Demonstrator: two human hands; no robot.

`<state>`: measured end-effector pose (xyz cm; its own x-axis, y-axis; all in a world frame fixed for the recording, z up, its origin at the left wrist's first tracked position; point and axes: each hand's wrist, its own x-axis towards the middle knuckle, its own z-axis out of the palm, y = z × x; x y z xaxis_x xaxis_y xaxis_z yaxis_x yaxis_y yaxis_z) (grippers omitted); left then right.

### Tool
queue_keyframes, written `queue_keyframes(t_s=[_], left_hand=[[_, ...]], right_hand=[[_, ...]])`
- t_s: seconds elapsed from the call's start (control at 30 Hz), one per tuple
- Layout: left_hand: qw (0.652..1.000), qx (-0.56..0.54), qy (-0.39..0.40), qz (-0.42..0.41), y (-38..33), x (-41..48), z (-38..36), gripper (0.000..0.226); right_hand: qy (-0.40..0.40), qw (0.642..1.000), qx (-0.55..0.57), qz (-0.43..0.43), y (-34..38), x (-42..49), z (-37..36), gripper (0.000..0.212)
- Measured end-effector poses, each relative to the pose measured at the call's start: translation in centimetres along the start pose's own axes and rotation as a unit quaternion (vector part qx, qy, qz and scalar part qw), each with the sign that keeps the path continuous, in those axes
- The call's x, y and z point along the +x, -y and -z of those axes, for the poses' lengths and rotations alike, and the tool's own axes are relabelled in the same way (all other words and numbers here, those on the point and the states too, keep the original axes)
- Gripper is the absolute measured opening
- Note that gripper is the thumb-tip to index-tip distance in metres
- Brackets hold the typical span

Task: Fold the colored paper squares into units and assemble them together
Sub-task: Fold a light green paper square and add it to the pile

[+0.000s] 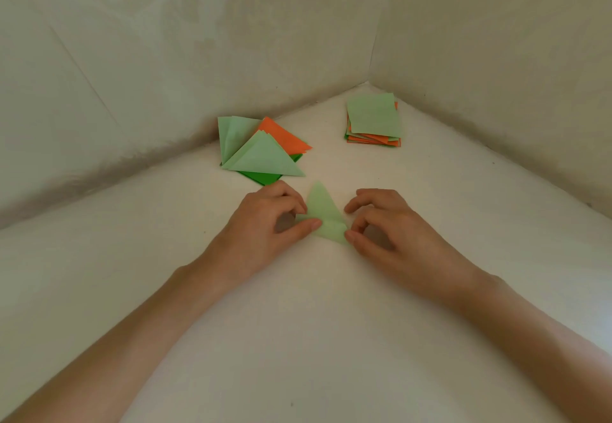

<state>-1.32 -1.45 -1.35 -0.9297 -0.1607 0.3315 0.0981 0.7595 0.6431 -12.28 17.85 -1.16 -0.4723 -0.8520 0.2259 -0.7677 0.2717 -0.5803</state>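
A light green paper [324, 213], folded into a pointed triangular shape, lies on the white surface between my hands. My left hand [265, 223] pinches its left edge between thumb and forefinger. My right hand [384, 223] holds its lower right corner with the thumb tip, fingers curled above. Behind, on the left, lies a pile of folded units [261, 150] in light green, orange and dark green. A stack of flat paper squares [374, 121], light green on top with orange and green beneath, sits at the back right.
The white surface [314, 323] is bounded by pale walls [165, 58] that meet in a corner at the back, just behind the stack. Both forearms reach in from the bottom edge.
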Motion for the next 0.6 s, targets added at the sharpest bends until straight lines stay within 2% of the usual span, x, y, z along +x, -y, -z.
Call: queue_keyframes(t_s=[0.1, 0.17, 0.33, 0.43, 0.6], left_hand=[[0.998, 0.045, -0.024, 0.034, 0.3, 0.3, -1.1, 0.046], [0.996, 0.069, -0.042, 0.043, 0.5, 0.3, -1.4, 0.044], [0.991, 0.12, -0.033, 0.058, 0.3, 0.2, -1.3, 0.045], [0.987, 0.148, -0.036, 0.046, 0.1, 0.1, -1.4, 0.055], [0.996, 0.091, 0.0, -0.016, 0.1, 0.0, -0.7, 0.032]], right_hand=[[-0.027, 0.999, -0.041, -0.009, 0.0, 0.1, -0.4, 0.032], [-0.055, 0.994, -0.091, 0.009, 0.0, 0.1, -0.9, 0.034], [-0.075, 0.985, -0.153, 0.035, 0.1, 0.1, -1.2, 0.025], [-0.068, 0.983, -0.168, 0.023, 0.2, 0.3, -1.3, 0.024], [-0.045, 0.981, -0.189, 0.031, -0.1, 0.3, -1.2, 0.028]])
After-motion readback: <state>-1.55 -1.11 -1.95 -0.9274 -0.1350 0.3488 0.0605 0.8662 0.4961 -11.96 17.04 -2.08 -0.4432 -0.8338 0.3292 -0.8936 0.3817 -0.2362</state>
